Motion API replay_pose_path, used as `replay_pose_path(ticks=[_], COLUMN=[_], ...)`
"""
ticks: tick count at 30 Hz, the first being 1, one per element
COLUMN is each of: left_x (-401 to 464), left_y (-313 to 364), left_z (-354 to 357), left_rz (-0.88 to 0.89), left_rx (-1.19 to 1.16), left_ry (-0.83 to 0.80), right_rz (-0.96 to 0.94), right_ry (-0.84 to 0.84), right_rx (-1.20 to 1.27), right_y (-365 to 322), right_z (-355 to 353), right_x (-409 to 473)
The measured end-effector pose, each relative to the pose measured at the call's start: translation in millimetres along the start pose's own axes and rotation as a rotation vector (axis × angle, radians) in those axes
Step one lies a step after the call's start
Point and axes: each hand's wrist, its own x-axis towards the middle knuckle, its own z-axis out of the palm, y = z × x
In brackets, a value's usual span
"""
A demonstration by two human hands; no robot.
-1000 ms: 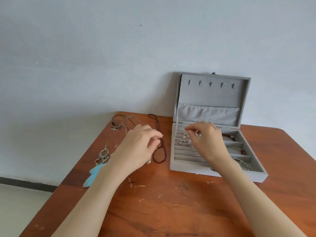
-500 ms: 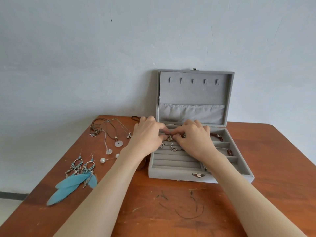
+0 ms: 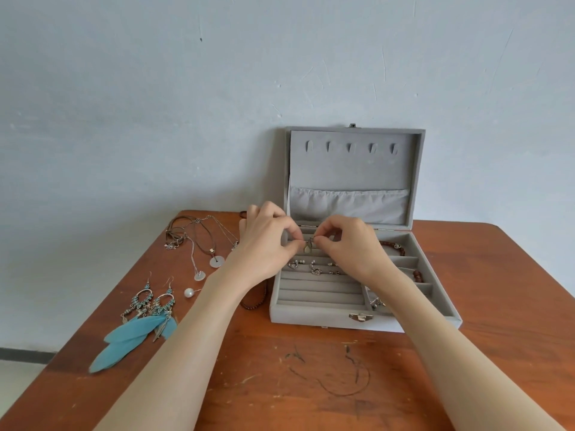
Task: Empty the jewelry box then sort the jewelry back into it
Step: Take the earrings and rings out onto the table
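Note:
A grey jewelry box (image 3: 323, 320) stands open on the table, its lid leaning on the wall. Over its ring rows, my left hand (image 3: 264, 247) and my right hand (image 3: 348, 247) both pinch a small silver earring (image 3: 308, 246) with a pale drop. Several small silver pieces (image 3: 314, 267) sit in the ring rows below. Brown bead bracelets (image 3: 393, 245) lie in the right compartments. On the table to the left lie blue feather earrings (image 3: 137, 328), necklaces with pale disc pendants (image 3: 214, 259) and a single pearl earring (image 3: 189, 293).
The wooden table (image 3: 311, 384) carries dark scratches near its front. A brown bead strand (image 3: 255, 301) lies by the box's left wall, partly under my left forearm. A pale wall stands right behind the box. The table's left edge drops to the floor.
My left hand came from the table at the left to the box. Both hands now hold the small earring, lifted a little above the ring rows. The camera view shifted left.

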Motion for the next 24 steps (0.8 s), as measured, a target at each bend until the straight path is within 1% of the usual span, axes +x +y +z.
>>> replay_pose_path(ticks=[2, 5, 8, 11, 13, 20, 24], left_x=[-2, -6, -12, -25, -40, -90, -114], left_y=[0, -1, 1, 2, 1, -26, -33], left_z=[-5, -16, -31, -44, -51, -96, -116], left_rz=[-0.002, -0.008, -0.034, -0.087, -0.098, -0.239, -0.272], left_rx=[-0.029, -0.068, -0.194, -0.227, -0.232, -0.239, -0.251], left_ry=[0.008, 0.033, 0.01, 0.051, 0.051, -0.069, -0.207], right_rz=[-0.003, -0.012, -0.027, -0.034, -0.053, -0.129, -0.136], right_ry=[0.022, 0.027, 0.014, 0.003, -0.023, -0.21, -0.324], right_rx=[0.075, 0.084, 0.094, 0.216, 0.259, 0.221, 0.222], right_y=[-2, -5, -12, -27, -40, -83, -101], right_z=[-4, -5, -6, -7, -6, 16, 30], right_x=[-1, -3, -8, -18, -29, -62, -74])
